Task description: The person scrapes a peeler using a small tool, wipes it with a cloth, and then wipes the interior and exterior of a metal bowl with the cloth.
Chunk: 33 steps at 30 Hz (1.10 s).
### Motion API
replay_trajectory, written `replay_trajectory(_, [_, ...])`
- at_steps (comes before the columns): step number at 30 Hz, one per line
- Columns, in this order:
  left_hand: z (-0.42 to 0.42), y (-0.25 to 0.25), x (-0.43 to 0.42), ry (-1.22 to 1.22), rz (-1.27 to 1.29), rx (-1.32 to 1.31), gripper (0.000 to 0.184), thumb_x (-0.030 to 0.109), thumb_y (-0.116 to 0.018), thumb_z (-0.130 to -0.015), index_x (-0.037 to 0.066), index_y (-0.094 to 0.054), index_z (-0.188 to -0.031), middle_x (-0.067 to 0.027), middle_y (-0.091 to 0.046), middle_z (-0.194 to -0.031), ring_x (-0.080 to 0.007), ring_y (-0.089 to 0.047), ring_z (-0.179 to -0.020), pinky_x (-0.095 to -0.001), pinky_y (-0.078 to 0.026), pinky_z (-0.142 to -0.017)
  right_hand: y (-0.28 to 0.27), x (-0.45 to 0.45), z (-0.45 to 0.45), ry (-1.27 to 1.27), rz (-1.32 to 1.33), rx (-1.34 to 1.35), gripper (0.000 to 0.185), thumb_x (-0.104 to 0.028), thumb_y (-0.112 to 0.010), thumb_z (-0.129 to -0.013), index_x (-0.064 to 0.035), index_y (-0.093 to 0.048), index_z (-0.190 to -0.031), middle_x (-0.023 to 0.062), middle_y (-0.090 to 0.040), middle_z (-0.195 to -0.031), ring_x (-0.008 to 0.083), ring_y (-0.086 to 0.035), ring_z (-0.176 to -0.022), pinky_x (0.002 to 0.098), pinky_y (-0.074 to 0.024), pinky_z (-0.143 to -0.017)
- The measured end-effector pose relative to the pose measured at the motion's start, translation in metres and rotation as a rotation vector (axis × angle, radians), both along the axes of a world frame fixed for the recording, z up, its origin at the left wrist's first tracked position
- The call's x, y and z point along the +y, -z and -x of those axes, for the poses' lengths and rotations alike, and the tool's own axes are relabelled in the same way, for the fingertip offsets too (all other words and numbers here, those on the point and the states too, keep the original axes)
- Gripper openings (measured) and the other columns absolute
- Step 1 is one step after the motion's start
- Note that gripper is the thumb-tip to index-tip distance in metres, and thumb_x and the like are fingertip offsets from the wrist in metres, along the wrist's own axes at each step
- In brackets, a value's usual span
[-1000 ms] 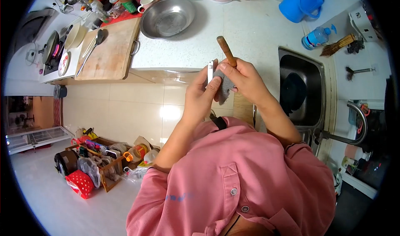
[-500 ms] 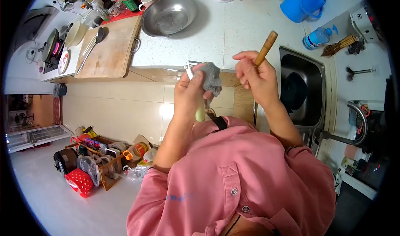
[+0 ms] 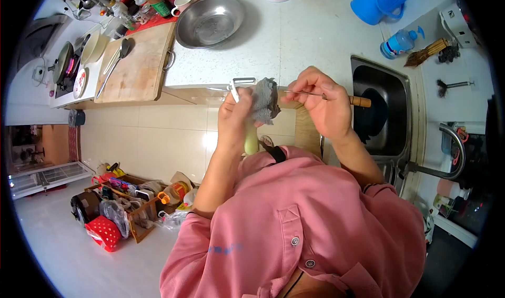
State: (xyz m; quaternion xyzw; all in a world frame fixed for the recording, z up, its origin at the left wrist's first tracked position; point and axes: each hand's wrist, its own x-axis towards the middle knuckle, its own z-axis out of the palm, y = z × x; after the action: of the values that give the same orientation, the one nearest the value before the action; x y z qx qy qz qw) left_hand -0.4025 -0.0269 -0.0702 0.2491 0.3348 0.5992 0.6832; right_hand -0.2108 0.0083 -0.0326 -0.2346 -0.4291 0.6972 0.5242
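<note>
Holding: left hand (image 3: 235, 116), fingers closed around white Y-shaped peeler (image 3: 233, 89) and grey textured cloth (image 3: 263, 102); right hand (image 3: 329, 108), fingers pinching slim metal rod with brown wooden handle (image 3: 361, 102), tip just beside cloth.

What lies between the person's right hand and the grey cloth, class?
In the head view, a thin metal rod, held in the right hand, points across the gap towards the grey cloth. Whether its tip touches the cloth is unclear.
</note>
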Motion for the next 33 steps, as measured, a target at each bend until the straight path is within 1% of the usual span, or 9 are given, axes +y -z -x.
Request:
replay_trajectory(3, [0.000, -0.001, -0.001, 0.036, -0.043, -0.032, 0.003, 0.010, -0.056, -0.088, 0.011, -0.053, -0.089, -0.0005, -0.055, -0.086, -0.0095, -0.051, -0.065, -0.0249, -0.042, -0.052, 0.002, -0.002, 0.000, -0.097, 0.139, 0.009, 0.029, -0.022, -0.043, -0.093, 0.0024, -0.057, -0.099, 0.0086, -0.057, -0.080, 0.0182, -0.058, -0.076, 0.0342, -0.0501, -0.074])
replay_trajectory(4, [0.000, -0.004, -0.001, 0.037, -0.036, -0.035, 0.006, 0.006, -0.055, -0.086, 0.011, -0.053, -0.087, -0.0001, -0.054, -0.085, -0.0094, -0.051, -0.065, -0.0248, -0.042, -0.051, 0.000, -0.006, 0.006, 0.015, 0.084, -0.149, 0.025, -0.018, -0.042, -0.094, 0.0018, -0.057, -0.099, 0.0071, -0.057, -0.075, 0.0145, -0.054, -0.069, 0.0303, -0.0481, -0.067])
replay_trajectory(10, [0.000, -0.003, 0.000, 0.050, -0.092, -0.002, 0.010, 0.000, -0.053, -0.078, 0.009, -0.050, -0.081, -0.0065, -0.059, -0.095, -0.0129, -0.056, -0.071, -0.0251, -0.044, -0.053, -0.008, -0.007, 0.008, 0.036, 0.139, -0.209, 0.016, -0.012, -0.044, -0.090, -0.0017, -0.053, -0.099, 0.0097, -0.060, -0.080, 0.0078, -0.044, -0.061, 0.0196, -0.0342, -0.053])
replay_trajectory(16, [-0.005, -0.010, -0.001, 0.035, -0.126, 0.009, 0.012, -0.004, -0.052, -0.076, 0.007, -0.050, -0.080, -0.0105, -0.062, -0.103, -0.0148, -0.059, -0.072, -0.0248, -0.046, -0.058, 0.002, -0.008, 0.006, -0.029, 0.103, -0.199, 0.013, -0.010, -0.044, -0.090, -0.0030, -0.053, -0.097, 0.0098, -0.061, -0.079, 0.0064, -0.044, -0.060, 0.0181, -0.0336, -0.051])
replay_trajectory(22, [0.002, 0.002, -0.003, 0.123, -0.037, 0.173, 0.018, -0.007, -0.051, -0.074, 0.007, -0.052, -0.084, -0.0055, -0.060, -0.094, -0.0116, -0.056, -0.071, -0.0246, -0.045, -0.060, 0.003, -0.008, 0.010, -0.118, 0.159, -0.093, 0.013, -0.009, -0.045, -0.090, -0.0029, -0.053, -0.099, 0.0116, -0.061, -0.078, 0.0060, -0.043, -0.057, 0.0183, -0.0340, -0.050])
replay_trajectory(25, [-0.003, -0.005, -0.005, 0.087, -0.049, 0.148, 0.020, -0.005, -0.050, -0.075, 0.007, -0.053, -0.090, -0.0023, -0.057, -0.090, -0.0095, -0.054, -0.073, -0.0238, -0.044, -0.063, 0.006, -0.007, 0.011, -0.140, 0.162, -0.067, 0.013, -0.009, -0.045, -0.091, -0.0030, -0.052, -0.101, 0.0120, -0.061, -0.078, 0.0058, -0.042, -0.055, 0.0181, -0.0339, -0.050])
replay_trajectory(28, [-0.010, -0.013, -0.003, 0.013, -0.033, 0.153, 0.016, 0.005, -0.054, -0.076, 0.007, -0.049, -0.091, -0.0036, -0.059, -0.086, -0.0115, -0.055, -0.075, -0.0243, -0.046, -0.067, 0.010, -0.008, 0.011, -0.170, 0.166, -0.035, 0.013, -0.012, -0.051, -0.093, -0.0048, -0.052, -0.104, 0.0051, -0.059, -0.081, 0.0031, -0.040, -0.059, 0.0169, -0.0315, -0.050])
replay_trajectory(31, [-0.010, -0.011, -0.004, -0.013, 0.046, 0.027, 0.018, 0.016, -0.058, -0.086, 0.006, -0.051, -0.099, -0.0043, -0.060, -0.087, -0.0118, -0.057, -0.077, -0.0241, -0.047, -0.069, 0.012, -0.008, 0.013, -0.174, 0.143, -0.028, 0.012, -0.012, -0.050, -0.094, -0.0052, -0.052, -0.104, 0.0045, -0.058, -0.082, 0.0025, -0.040, -0.059, 0.0167, -0.0314, -0.050])
replay_trajectory(33, [-0.010, -0.009, -0.004, 0.006, 0.005, 0.119, 0.019, 0.021, -0.056, -0.091, 0.006, -0.052, -0.102, -0.0046, -0.061, -0.088, -0.0112, -0.057, -0.077, -0.0241, -0.047, -0.070, 0.013, -0.009, 0.013, -0.187, 0.143, -0.030, 0.013, -0.012, -0.050, -0.094, -0.0051, -0.052, -0.106, 0.0037, -0.058, -0.083, 0.0024, -0.040, -0.060, 0.0165, -0.0325, -0.051])
